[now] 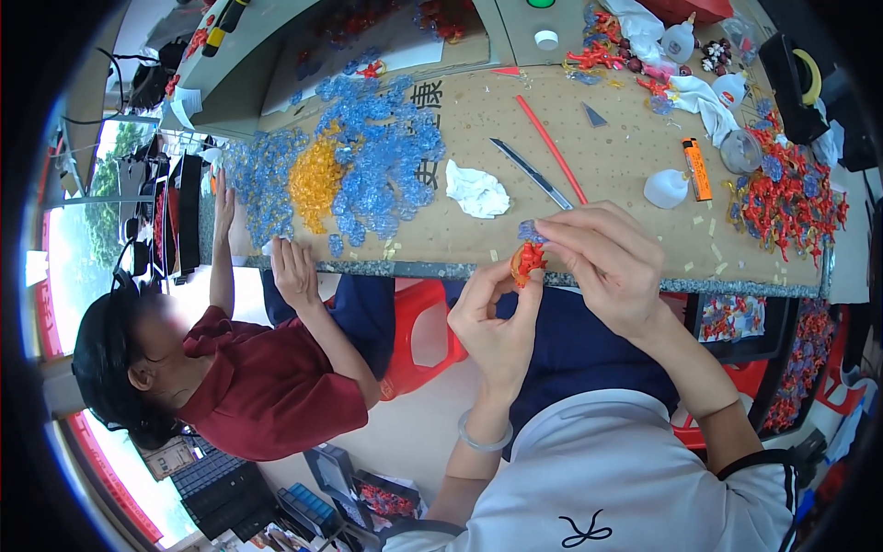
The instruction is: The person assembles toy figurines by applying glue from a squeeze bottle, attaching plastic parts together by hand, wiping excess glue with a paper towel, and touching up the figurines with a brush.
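Note:
Just over the table's near edge, my left hand (495, 322) pinches a small red and yellow plastic figure (527, 264) between thumb and fingers. A clear blue plastic piece (529, 231) sits at the fingertips of my right hand (609, 265), close above the red figure. Whether the two pieces touch is too small to tell. On the table beyond lie a crumpled white cloth (476, 189), a box cutter (532, 173) and a red stick (552, 150). A white squeeze bottle (666, 189) stands to the right, beside an orange packet (696, 169).
Clear blue pieces (386, 147) surround a yellow-orange heap (315, 179) at left. Finished-looking red figures (786, 202) pile up at right near a round jar (740, 151). A co-worker in a dark red shirt (276, 396) sits at my left, hands at the table edge.

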Action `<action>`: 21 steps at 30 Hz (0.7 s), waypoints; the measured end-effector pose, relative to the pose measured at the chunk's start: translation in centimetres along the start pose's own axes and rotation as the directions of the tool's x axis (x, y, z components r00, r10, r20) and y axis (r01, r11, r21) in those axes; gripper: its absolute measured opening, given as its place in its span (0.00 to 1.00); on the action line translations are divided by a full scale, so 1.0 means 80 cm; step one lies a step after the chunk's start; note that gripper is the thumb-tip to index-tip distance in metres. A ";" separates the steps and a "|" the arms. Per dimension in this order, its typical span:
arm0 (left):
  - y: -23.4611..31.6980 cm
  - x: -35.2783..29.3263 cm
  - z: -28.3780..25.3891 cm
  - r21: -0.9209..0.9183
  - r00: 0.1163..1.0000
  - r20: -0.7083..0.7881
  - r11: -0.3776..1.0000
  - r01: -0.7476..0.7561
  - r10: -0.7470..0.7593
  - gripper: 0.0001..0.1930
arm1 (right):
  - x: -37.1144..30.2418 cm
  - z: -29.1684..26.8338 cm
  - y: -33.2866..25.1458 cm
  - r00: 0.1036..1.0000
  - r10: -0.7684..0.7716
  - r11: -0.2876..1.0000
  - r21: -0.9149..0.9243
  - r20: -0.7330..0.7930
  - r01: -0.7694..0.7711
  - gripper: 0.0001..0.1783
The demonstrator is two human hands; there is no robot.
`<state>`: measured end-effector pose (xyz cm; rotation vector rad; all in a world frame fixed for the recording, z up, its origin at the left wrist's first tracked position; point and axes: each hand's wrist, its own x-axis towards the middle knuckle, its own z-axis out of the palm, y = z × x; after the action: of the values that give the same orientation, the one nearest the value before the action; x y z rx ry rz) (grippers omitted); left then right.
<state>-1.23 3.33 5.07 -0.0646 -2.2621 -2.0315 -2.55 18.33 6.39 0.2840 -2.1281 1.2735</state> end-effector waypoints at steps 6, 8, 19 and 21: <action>0.014 -0.002 0.003 -0.018 0.995 -0.052 0.997 0.078 -0.079 0.06 | 0.007 0.001 -0.002 0.986 0.083 0.985 0.138 0.143 -0.103 0.12; 0.018 -0.001 0.002 -0.027 0.994 -0.068 0.996 0.082 -0.084 0.05 | 0.007 0.001 -0.002 0.982 0.093 0.979 0.165 0.163 -0.120 0.12; 0.015 0.004 -0.009 0.113 1.000 0.006 0.994 -0.012 0.011 0.05 | -0.005 0.002 -0.008 0.991 0.034 0.997 0.066 0.132 -0.043 0.13; 0.015 0.006 -0.010 0.141 0.999 0.019 0.989 -0.035 0.033 0.06 | 0.000 0.001 -0.008 0.991 -0.004 0.999 0.053 0.131 -0.003 0.13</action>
<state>-1.52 2.64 6.39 -0.1085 -2.3901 -1.8558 -2.25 17.96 6.81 0.4008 -2.2052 1.3450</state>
